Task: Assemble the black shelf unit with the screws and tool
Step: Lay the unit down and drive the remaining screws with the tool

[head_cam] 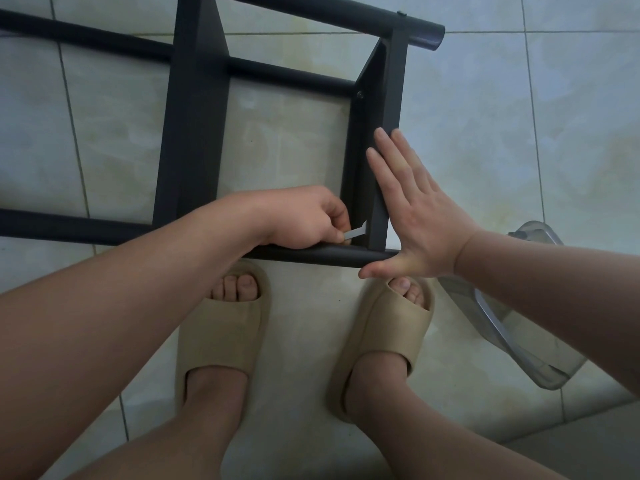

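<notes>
The black shelf unit (194, 109) lies on its side on the tiled floor, its round tubes running left to right. My left hand (301, 216) pinches a small silver wrench (355, 232) at the joint where the right end panel (377, 188) meets the near tube (325, 254). My right hand (415, 209) presses flat, fingers straight, against the outer face of that end panel, thumb lying on the near tube's end. One screw head (360, 95) shows higher up on the panel's inner side. The screw under the wrench is hidden.
My two feet in beige slides (221, 337) stand just in front of the near tube. A clear plastic container (519, 323) lies on the floor at the right, partly under my right forearm. Pale tiled floor (519, 133) surrounds the frame.
</notes>
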Available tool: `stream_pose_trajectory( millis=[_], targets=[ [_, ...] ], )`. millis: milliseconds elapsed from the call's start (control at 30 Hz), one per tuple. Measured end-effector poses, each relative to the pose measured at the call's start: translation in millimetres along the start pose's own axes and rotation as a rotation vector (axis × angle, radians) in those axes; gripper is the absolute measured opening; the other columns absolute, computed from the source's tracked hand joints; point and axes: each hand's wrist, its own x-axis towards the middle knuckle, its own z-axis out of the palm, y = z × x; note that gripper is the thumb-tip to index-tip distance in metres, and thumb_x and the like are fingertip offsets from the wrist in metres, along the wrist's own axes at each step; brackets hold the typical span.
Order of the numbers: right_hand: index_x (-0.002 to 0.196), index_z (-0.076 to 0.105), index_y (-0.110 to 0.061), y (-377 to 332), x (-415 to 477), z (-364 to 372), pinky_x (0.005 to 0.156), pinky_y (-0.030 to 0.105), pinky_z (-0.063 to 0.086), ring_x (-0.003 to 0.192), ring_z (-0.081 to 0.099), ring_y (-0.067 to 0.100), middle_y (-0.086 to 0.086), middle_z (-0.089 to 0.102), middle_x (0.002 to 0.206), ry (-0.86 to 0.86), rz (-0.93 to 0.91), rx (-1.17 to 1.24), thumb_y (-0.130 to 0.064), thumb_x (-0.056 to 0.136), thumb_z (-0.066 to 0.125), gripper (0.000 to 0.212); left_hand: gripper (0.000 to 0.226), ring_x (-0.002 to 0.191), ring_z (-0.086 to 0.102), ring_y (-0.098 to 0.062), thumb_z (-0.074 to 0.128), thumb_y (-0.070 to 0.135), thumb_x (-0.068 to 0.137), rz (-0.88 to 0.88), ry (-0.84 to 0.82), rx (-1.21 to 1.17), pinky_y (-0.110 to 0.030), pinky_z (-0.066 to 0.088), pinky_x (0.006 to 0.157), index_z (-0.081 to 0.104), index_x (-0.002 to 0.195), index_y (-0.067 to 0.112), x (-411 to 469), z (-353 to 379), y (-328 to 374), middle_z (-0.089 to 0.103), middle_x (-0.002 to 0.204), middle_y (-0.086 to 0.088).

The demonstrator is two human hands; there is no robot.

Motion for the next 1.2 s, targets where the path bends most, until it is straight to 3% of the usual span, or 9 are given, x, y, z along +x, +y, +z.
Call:
stream_pose_trajectory(
  millis=[233, 333, 467, 567, 733, 833, 967, 1100, 1200],
  targets=[
    [0.160, 0.001, 0.001, 0, -2, -1, 0.125, 0.058, 0.009, 0.155, -0.011, 0.035, 0.020, -0.006, 0.168, -0.037, -0.004, 0.008, -0.097, 0.072, 0.040, 0.137, 0.014, 0.077, 0.061, -0.009, 0.063, 0.027, 0.094, -0.046, 0.071, 0.163, -0.029, 0.044, 0.068, 0.067, 0.081, 0.030, -3, 0, 7, 0.068, 0.081, 0.009],
    [0.160, -0.007, -0.004, -3, -2, -9, 0.126, 0.054, 0.002, 0.154, -0.019, 0.030, 0.013, -0.017, 0.168, -0.137, 0.023, -0.030, -0.100, 0.067, 0.038, 0.141, 0.013, 0.090, 0.061, -0.018, 0.056, 0.021, 0.096, -0.153, 0.111, 0.335, -0.033, 0.051, 0.078, 0.068, 0.100, 0.023, -14, -4, 9, 0.068, 0.099, 0.000],
    [0.160, -0.016, -0.016, -7, -2, -35, 0.125, 0.048, -0.009, 0.151, -0.030, 0.017, -0.001, -0.031, 0.164, -0.301, 0.098, -0.052, -0.106, 0.059, 0.029, 0.143, 0.020, 0.088, 0.063, -0.022, 0.050, 0.019, 0.098, -0.241, 0.225, 0.460, -0.031, 0.049, 0.064, 0.068, 0.105, 0.013, -43, -26, 23, 0.070, 0.096, -0.005],
    [0.163, 0.000, -0.025, -13, 4, -60, 0.126, 0.040, -0.001, 0.155, -0.009, 0.013, -0.008, -0.011, 0.169, -0.266, 0.206, 0.115, -0.099, 0.069, 0.029, 0.123, 0.019, 0.083, 0.065, -0.024, 0.050, 0.025, 0.099, -0.158, 0.472, 0.472, -0.042, 0.057, 0.075, 0.067, 0.096, 0.016, -57, -50, 45, 0.070, 0.091, -0.004],
    [0.159, 0.021, -0.025, 5, 43, -97, 0.118, 0.042, 0.022, 0.150, 0.023, 0.022, 0.002, 0.033, 0.160, -0.039, 0.399, 0.200, -0.060, 0.090, 0.061, 0.088, 0.007, 0.099, 0.053, -0.025, 0.046, 0.020, 0.098, 0.020, 0.814, 0.476, -0.042, 0.047, 0.081, 0.052, 0.097, 0.022, -46, -94, 84, 0.058, 0.106, -0.001],
    [0.159, 0.018, -0.027, 26, 77, -109, 0.119, 0.043, 0.019, 0.152, 0.018, 0.022, 0.000, 0.030, 0.162, -0.001, 0.421, 0.158, -0.053, 0.088, 0.067, 0.090, 0.007, 0.103, 0.049, -0.028, 0.043, 0.016, 0.099, 0.047, 0.873, 0.495, -0.042, 0.042, 0.080, 0.049, 0.099, 0.017, -24, -125, 93, 0.055, 0.107, -0.005],
    [0.161, 0.011, -0.027, 53, 121, -106, 0.123, 0.048, 0.009, 0.156, 0.004, 0.021, -0.002, 0.017, 0.167, -0.104, 0.456, 0.036, -0.061, 0.085, 0.067, 0.100, 0.006, 0.086, 0.054, -0.032, 0.037, 0.013, 0.100, -0.010, 0.892, 0.438, -0.040, 0.037, 0.066, 0.042, 0.103, 0.016, 13, -158, 81, 0.058, 0.094, -0.009],
    [0.155, 0.025, -0.026, 65, 143, -91, 0.113, 0.045, 0.029, 0.141, 0.032, 0.029, 0.003, 0.039, 0.152, -0.151, 0.486, 0.052, -0.060, 0.082, 0.071, 0.093, 0.011, 0.067, 0.049, -0.026, 0.035, 0.008, 0.095, -0.087, 0.934, 0.532, -0.037, 0.024, 0.053, 0.036, 0.101, 0.016, 41, -170, 59, 0.054, 0.078, -0.007],
    [0.138, 0.045, -0.021, 61, 140, -89, 0.095, 0.038, 0.039, 0.116, 0.045, 0.027, 0.004, 0.047, 0.130, -0.062, 0.501, 0.020, -0.055, 0.084, 0.070, 0.068, 0.012, 0.062, 0.049, -0.025, 0.035, 0.006, 0.095, -0.036, 0.919, 0.570, -0.038, 0.027, 0.060, 0.034, 0.099, 0.017, 46, -166, 53, 0.055, 0.072, -0.006]
  ],
)
